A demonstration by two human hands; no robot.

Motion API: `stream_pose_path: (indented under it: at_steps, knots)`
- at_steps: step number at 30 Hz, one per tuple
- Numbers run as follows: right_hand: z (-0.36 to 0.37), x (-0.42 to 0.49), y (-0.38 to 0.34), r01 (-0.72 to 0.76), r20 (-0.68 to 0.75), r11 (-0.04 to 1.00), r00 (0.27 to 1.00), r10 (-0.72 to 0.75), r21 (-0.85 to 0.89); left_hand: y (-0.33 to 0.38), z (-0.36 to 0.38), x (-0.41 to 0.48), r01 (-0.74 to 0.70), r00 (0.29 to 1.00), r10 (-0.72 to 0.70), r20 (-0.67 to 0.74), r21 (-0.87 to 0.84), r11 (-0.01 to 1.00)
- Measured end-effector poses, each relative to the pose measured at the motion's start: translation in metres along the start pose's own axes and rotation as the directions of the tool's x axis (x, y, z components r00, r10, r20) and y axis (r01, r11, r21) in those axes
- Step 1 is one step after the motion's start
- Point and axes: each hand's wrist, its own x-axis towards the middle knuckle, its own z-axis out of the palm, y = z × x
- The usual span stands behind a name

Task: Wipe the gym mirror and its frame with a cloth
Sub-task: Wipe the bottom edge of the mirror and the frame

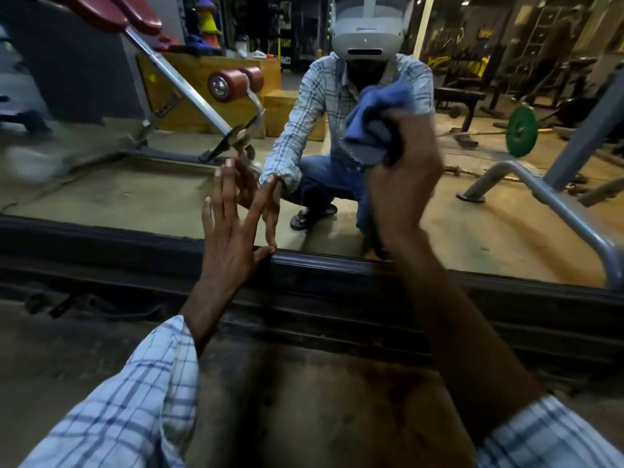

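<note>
1. Mirror [101,184] fills the upper view; reflects a crouching person and a gym bench [189,96].
2. Frame [101,241], dark, runs along the mirror's bottom edge, at the floor [304,400].
3. Right hand [401,184] on the mirror glass, fingers clenched around the cloth.
4. Left hand [229,228] flat on the mirror, fingers spread wide, thumb on the frame.
5. Cloth [374,126], blue, bunched, pressed against the mirror above the frame.

We saw the mirror [118,184] standing upright, its dark frame [101,241] running along the floor at its lower edge. The blue cloth [374,126] was bunched against the glass, crumpled.
</note>
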Motion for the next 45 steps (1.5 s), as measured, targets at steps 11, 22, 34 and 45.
stream_pose_path:
  at_steps: [11, 22, 34, 45]
  knots:
    - [0.03, -0.028, -0.029, 0.204, 0.411, 0.974, 0.883, -0.228, 0.1, -0.058, -0.023, 0.007, 0.027, 0.999, -0.026, -0.02, 0.04, 0.999]
    - [0.064, -0.088, -0.049, 0.22, 0.644, 0.973, 0.736, -0.209, 0.065, -0.109, -0.041, 0.021, 0.012, 1.0, -0.012, 0.016, 0.041, 0.999]
    - [0.069, -0.11, -0.066, 0.147, 0.678, 0.989, 0.729, -0.1, -0.012, -0.115, -0.038, 0.017, -0.047, 0.999, 0.048, -0.015, 0.027, 0.999]
    - [0.077, -0.097, -0.059, 0.116, 0.716, 0.992, 0.69, -0.11, 0.041, -0.113, -0.035, 0.019, -0.05, 0.998, 0.05, -0.028, 0.021, 0.999]
